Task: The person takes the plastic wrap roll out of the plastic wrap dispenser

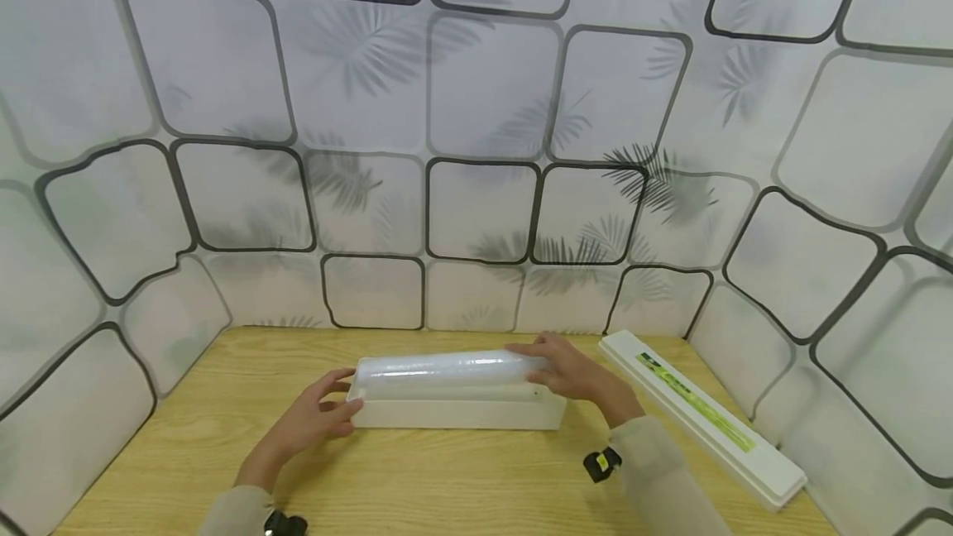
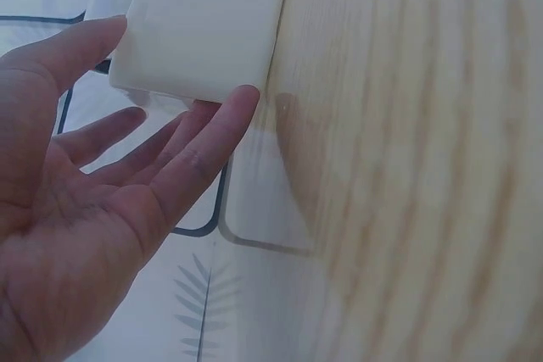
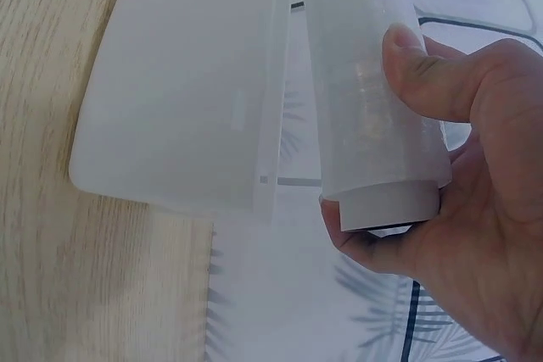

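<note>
A clear roll of cling film lies lengthwise above the open white dispenser box, its right end raised. My right hand grips that end; the right wrist view shows the thumb on the film and fingers curled behind the core. A gap separates this end of the roll from the box wall. My left hand holds the box's left end between thumb and fingers. In the left wrist view, the thumb meets one edge of the box and a fingertip the opposite corner.
A long white lid with a green label lies at an angle on the wooden table, right of the box. Patterned cloth with rounded squares and leaves surrounds the table at the back and sides.
</note>
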The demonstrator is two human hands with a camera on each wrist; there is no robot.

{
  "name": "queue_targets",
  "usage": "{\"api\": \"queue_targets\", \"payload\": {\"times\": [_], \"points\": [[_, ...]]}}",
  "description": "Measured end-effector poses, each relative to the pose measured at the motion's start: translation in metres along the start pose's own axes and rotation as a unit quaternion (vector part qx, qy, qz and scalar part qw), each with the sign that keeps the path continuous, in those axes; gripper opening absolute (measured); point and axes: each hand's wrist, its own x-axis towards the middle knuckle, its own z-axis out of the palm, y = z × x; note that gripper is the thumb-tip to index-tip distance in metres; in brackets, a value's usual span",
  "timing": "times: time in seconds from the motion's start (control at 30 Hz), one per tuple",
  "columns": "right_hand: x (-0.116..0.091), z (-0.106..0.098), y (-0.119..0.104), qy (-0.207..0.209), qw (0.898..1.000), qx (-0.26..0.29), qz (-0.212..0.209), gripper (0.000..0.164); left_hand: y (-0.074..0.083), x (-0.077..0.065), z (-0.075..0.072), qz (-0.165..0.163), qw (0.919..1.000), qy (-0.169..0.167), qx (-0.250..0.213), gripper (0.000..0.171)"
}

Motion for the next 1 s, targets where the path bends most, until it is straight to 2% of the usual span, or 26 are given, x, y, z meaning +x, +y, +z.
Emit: {"api": "queue_targets", "payload": {"times": [0.17,0.47,0.87,1.0], "points": [[-0.005,-0.002,0.006,0.007,1.000,0.006,0.008,0.049,0.001,0.000,0.001,-0.008,0.9999,0.010,0.002,0.072],[-0.019,-0.011,0.017,0.043,0.999,0.015,0.001,0.047,0.002,0.001,0.002,-0.023,0.9997,0.005,-0.005,0.074],[-0.052,-0.027,0.030,0.088,0.996,-0.017,0.025,0.048,0.002,0.000,0.001,-0.035,0.9993,0.011,0.001,0.075],[-0.065,-0.030,0.034,0.091,0.995,-0.018,0.033,0.048,0.001,0.002,0.001,-0.028,0.9996,0.007,0.000,0.075]]}}
